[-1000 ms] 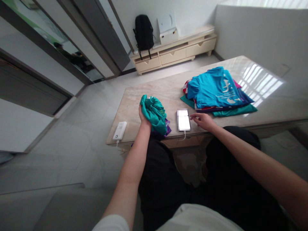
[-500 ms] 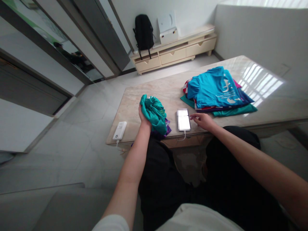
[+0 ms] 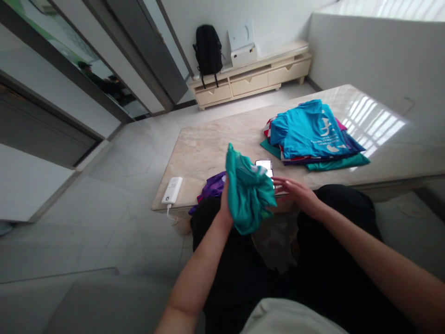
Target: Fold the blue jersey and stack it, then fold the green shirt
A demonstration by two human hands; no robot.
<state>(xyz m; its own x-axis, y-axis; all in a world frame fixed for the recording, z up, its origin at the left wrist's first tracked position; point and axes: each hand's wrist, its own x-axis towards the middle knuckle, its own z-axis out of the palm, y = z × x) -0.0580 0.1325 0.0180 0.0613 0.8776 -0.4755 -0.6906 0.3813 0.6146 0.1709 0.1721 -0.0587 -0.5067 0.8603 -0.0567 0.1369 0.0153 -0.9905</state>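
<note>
At the far left of the table (image 3: 208,144) we see a white power bank (image 3: 172,190) lying near the front edge, its cable hanging over the side. Just right of it, a purple cloth (image 3: 211,188) lies crumpled on the table edge. Next we find the left hand (image 3: 225,202), fingers clamped on a bunched teal shirt (image 3: 248,192), which is held above the front edge of the table and over the lap, its folds hanging downward. Behind the shirt, partly hidden by it, a phone (image 3: 264,166) lies flat on the table. Right of the shirt we see the right hand (image 3: 295,190), palm down with fingers spread apart and extended toward the cloth; whether the fingertips touch it we cannot tell. Farther right, well apart from both hands, a pile of shirts (image 3: 313,134) rests on the table, a bright blue one on top. Beyond the table, against the far wall, a black backpack (image 3: 207,48) leans beside a low cabinet (image 3: 250,76), on which a white box (image 3: 243,44) stands.
</note>
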